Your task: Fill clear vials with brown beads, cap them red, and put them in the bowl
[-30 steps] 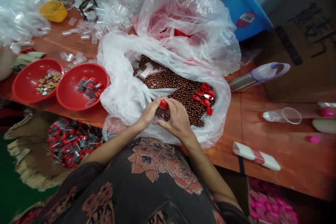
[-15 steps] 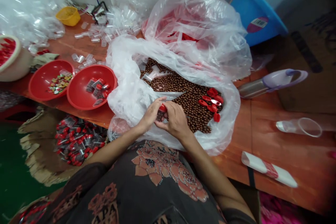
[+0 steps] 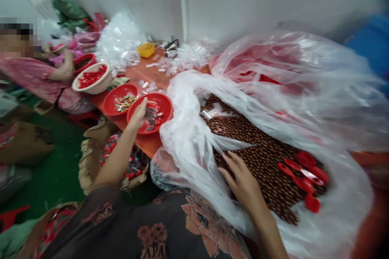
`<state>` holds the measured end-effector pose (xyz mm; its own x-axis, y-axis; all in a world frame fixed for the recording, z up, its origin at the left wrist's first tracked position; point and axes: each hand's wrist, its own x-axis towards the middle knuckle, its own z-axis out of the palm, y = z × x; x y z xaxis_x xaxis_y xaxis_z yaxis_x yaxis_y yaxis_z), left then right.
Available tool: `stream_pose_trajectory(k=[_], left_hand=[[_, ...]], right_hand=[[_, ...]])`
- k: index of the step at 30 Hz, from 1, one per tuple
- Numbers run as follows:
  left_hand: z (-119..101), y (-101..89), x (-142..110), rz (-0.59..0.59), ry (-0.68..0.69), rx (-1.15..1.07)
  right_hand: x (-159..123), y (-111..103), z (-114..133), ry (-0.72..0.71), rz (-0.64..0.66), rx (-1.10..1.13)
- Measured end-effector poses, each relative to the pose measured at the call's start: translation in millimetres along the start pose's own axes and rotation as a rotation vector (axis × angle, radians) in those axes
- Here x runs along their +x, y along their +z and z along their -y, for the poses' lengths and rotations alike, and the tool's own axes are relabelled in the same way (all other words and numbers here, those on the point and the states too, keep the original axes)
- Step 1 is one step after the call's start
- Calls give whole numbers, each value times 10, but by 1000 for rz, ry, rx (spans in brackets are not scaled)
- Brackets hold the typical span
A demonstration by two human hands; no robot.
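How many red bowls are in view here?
3. One red bowl lies under the left hand, another red bowl beside it, and a third red bowl farther off behind a cream bowl. Others may be hidden.

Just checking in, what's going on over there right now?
The person's left hand reaches into a red plastic bowl holding small packets. The right hand is spread over brown beads in a clear plastic bag, near red plastic parts. A co-worker works beyond, beside a cream bowl.
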<state>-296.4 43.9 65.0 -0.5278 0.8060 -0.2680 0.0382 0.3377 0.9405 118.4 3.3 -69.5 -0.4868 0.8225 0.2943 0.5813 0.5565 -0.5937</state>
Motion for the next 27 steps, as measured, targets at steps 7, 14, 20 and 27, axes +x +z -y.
stream_pose_trajectory(k=[7, 14, 20, 27], left_hand=[[174, -46, 46, 69, -45, -24], [265, -155, 142, -5, 118, 380], [-182, 348, 204, -72, 669, 609], [-308, 1866, 291, 510, 727, 982]], right_hand=[[-37, 108, -62, -33, 6, 13], [-112, 165, -129, -64, 22, -19], [-103, 193, -118, -87, 16, -35], [-34, 11, 18, 36, -38, -68]])
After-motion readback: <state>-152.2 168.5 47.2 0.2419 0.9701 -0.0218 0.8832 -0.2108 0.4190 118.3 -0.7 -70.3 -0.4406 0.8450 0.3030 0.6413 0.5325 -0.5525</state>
